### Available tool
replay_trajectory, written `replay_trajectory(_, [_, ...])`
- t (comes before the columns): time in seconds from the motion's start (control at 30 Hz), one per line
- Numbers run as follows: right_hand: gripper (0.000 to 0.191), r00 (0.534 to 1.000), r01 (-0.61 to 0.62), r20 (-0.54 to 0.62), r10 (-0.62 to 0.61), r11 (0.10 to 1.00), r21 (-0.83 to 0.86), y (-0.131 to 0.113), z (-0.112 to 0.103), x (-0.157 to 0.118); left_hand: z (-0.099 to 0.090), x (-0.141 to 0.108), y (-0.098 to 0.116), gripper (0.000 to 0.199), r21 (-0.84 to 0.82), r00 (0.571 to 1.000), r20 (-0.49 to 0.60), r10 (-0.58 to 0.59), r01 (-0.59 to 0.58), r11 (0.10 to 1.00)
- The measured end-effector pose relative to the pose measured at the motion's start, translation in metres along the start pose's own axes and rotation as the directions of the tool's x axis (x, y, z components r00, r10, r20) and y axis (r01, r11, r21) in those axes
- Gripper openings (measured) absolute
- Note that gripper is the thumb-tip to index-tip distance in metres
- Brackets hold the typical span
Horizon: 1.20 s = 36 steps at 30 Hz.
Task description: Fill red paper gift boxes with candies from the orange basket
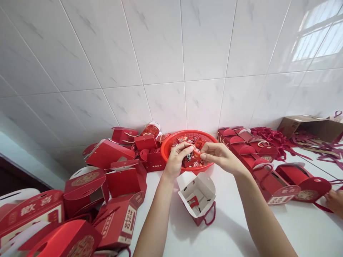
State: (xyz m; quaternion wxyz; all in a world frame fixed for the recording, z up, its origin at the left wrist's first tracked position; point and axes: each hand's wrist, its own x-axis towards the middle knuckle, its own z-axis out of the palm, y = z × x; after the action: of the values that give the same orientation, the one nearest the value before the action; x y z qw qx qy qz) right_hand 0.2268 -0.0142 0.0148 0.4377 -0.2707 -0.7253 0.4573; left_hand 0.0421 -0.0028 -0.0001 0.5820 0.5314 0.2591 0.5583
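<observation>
Both my hands are over a red plastic basket (171,135) of wrapped candies (197,163). My left hand (179,155) is closed, thumb and fingers pinching one side of a small red-wrapped candy (197,152). At its other side, the thumb and fingertips of my right hand (218,154) are pinched together; the candy is partly hidden by the fingers. Below my hands stands an open gift box (206,194), white inside, its flaps spread and a dark red cord handle (210,217) hanging at its side. A small red packet (193,202) lies in it.
Several red gift boxes (115,217) crowd the left, some stacked. More boxes (268,182) stand in rows at right. Behind them are dark red ribbons (270,139) and a cardboard carton (308,125). Another person's hand (334,201) is at the right edge. A tiled wall (166,53) rises behind.
</observation>
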Motion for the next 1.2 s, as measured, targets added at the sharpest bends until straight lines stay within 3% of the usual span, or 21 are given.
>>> replay_trajectory(0.17, [0.031,1.0,-0.017,-0.006,0.018,0.998,0.056,-0.01,0.0,-0.006,0.005,-0.001,0.001,0.023,-0.112,0.997,-0.021,-0.071,0.069,0.991])
replay_trajectory(0.33, [0.032,0.998,-0.011,-0.056,0.012,1.0,0.012,-0.017,-0.004,-0.014,0.005,-0.002,0.005,0.022,-0.01,0.994,-0.102,0.039,-0.04,0.999])
replay_trajectory(0.53, [0.032,0.995,-0.005,0.1,0.029,0.974,-0.229,-0.025,-0.004,-0.019,-0.001,-0.005,0.017,0.021,0.179,0.957,-0.206,0.203,-0.167,0.97])
replay_trajectory(0.6, [0.034,0.996,-0.023,0.072,0.047,0.953,-0.301,-0.024,0.002,-0.016,0.0,-0.008,0.019,0.021,0.241,0.96,-0.196,0.202,-0.153,0.958])
replay_trajectory(0.7, [0.038,0.998,-0.069,-0.033,0.062,0.952,-0.3,-0.019,0.014,-0.009,0.004,-0.01,0.019,0.023,0.289,0.977,-0.154,0.147,-0.098,0.952])
replay_trajectory(0.87, [0.037,0.995,-0.088,-0.068,0.071,0.954,-0.287,-0.015,0.018,-0.007,0.003,-0.011,0.017,0.025,0.347,0.988,-0.095,0.123,-0.083,0.934])
replay_trajectory(0.93, [0.035,0.996,-0.085,-0.052,0.072,0.94,-0.33,-0.02,0.013,-0.011,-0.001,-0.012,0.02,0.024,0.383,0.986,-0.087,0.141,-0.097,0.919])
replay_trajectory(1.0, [0.034,0.994,-0.081,0.04,0.103,0.927,-0.365,-0.025,0.007,-0.015,-0.007,-0.015,0.026,0.026,0.437,0.994,-0.035,0.103,-0.077,0.896])
replay_trajectory(1.1, [0.031,0.969,-0.083,0.177,0.173,0.902,-0.424,-0.029,0.002,-0.019,-0.015,-0.023,0.035,0.034,0.554,0.986,0.147,-0.081,-0.014,0.832])
replay_trajectory(1.2, [0.031,0.971,-0.088,0.16,0.178,0.887,-0.454,-0.028,0.0,-0.021,-0.02,-0.032,0.041,0.039,0.647,0.914,0.291,-0.283,0.03,0.762])
